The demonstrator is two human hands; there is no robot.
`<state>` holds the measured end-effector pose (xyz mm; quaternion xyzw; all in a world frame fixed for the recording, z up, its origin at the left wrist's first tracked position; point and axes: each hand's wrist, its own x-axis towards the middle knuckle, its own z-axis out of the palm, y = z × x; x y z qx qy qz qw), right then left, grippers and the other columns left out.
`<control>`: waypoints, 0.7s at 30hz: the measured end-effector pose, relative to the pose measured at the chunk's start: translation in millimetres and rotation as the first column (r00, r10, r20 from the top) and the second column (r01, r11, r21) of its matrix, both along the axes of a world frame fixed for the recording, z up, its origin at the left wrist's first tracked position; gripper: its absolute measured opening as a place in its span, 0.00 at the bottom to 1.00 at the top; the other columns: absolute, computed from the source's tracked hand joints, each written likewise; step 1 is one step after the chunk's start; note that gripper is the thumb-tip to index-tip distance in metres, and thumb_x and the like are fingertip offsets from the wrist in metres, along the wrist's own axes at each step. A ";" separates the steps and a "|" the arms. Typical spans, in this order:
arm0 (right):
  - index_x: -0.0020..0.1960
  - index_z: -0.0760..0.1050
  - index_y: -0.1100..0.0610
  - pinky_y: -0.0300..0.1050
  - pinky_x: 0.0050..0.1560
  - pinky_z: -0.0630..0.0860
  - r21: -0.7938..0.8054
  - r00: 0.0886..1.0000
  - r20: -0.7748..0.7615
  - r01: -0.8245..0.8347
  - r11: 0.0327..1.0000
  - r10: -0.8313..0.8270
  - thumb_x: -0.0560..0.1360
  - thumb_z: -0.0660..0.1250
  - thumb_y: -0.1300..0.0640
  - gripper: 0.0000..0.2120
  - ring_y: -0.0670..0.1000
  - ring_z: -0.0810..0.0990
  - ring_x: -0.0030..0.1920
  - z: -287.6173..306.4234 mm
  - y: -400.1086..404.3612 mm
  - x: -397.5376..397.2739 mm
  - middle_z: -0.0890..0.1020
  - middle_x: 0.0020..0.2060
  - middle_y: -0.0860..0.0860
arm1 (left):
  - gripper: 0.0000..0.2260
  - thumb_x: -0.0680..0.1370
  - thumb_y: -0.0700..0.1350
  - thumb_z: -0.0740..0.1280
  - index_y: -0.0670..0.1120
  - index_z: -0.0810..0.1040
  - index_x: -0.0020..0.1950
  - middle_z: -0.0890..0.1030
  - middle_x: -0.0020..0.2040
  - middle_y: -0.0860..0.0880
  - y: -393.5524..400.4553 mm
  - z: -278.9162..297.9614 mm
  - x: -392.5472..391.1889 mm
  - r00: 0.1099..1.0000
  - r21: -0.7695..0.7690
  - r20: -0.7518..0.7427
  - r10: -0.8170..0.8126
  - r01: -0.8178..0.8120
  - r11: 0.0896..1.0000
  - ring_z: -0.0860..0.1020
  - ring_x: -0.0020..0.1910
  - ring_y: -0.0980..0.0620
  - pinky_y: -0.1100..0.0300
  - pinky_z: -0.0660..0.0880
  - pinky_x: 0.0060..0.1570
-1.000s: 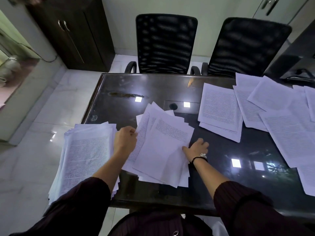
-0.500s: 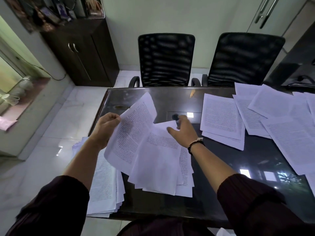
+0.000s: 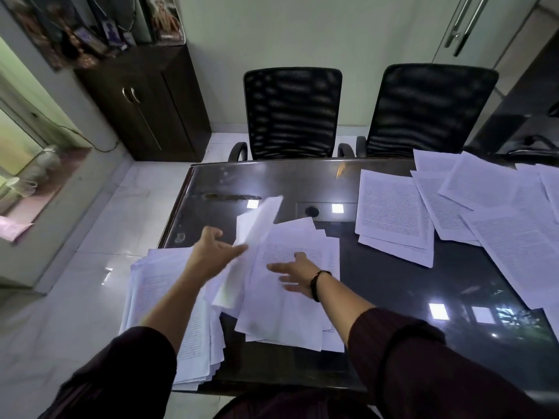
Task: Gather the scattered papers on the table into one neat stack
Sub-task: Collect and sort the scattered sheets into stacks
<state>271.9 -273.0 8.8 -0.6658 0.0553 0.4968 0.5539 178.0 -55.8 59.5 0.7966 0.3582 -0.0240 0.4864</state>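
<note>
Papers in three groups on dark glossy table (image 3: 402,300). Middle bunch (image 3: 290,297) lies fanned and uneven near the front edge, sheets overlapping at different angles. Right hand (image 3: 295,273) rests flat on top of middle bunch, fingers straight and spread, pointing left; dark band on the wrist. One bent sheet (image 3: 257,225) stands up off the left side of the bunch, blurred. Left hand (image 3: 216,251) sits at its lower edge, fingers stretched out toward it, thumb raised; cannot tell if fingertips actually pinch the sheet or just touch it, too blurred. Thick stack (image 3: 157,294) at the table's front left corner, partly overhanging the edge, left forearm crossing above it. Scattered sheets (image 3: 453,204) cover the right side of the table, overlapping each other, well apart from middle bunch, some cut off by the frame edge. Both arms in dark sleeves. Two black mesh chairs (image 3: 292,113) pushed up against the far side of the table. Dark wooden cabinet (image 3: 142,104) against the wall at left, clutter on top too small to make out. Pale tiled floor to the left.
</note>
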 end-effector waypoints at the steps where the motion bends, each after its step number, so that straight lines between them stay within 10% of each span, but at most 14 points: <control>1: 0.82 0.45 0.51 0.53 0.63 0.79 0.013 1.000 -0.011 0.003 1.000 -0.003 0.65 0.83 0.53 0.59 0.57 0.77 0.65 -5.6 1.6 -6.1 0.73 0.70 0.54 | 0.37 0.65 0.66 0.80 0.49 0.69 0.63 0.86 0.48 0.49 -1.3 -9.0 -1.8 0.998 0.044 -0.050 -0.025 0.027 0.999 0.85 0.47 0.47 0.46 0.83 0.50; 7: 0.80 0.53 0.45 0.54 0.64 0.79 -0.008 0.958 0.212 -0.198 0.980 0.196 0.77 0.71 0.59 0.39 0.57 0.81 0.62 -5.9 1.6 -17.1 0.75 0.68 0.55 | 0.54 0.66 0.72 0.76 0.44 0.57 0.80 0.72 0.73 0.41 -38.6 -18.8 -0.8 0.939 0.013 -0.270 -0.212 0.224 0.974 0.75 0.68 0.39 0.46 0.74 0.66; 15: 0.75 0.67 0.39 0.59 0.69 0.74 0.018 0.836 0.380 -0.436 0.900 0.397 0.80 0.65 0.55 0.25 0.56 0.75 0.67 12.9 4.4 -23.5 0.74 0.70 0.49 | 0.57 0.62 0.68 0.80 0.53 0.51 0.81 0.71 0.71 0.49 -60.1 -18.8 -7.4 0.930 -0.237 -0.127 -0.345 0.309 0.921 0.74 0.69 0.45 0.48 0.78 0.64; 21: 0.73 0.71 0.38 0.55 0.75 0.68 -0.104 0.671 0.623 -0.438 0.893 0.402 0.82 0.64 0.59 0.23 0.52 0.67 0.75 24.7 3.7 -3.7 0.63 0.78 0.47 | 0.18 0.79 0.42 0.73 0.45 0.77 0.68 0.82 0.54 0.50 -48.2 -2.2 -22.4 0.940 0.252 0.115 -0.321 0.285 0.925 0.81 0.52 0.46 0.60 0.77 0.49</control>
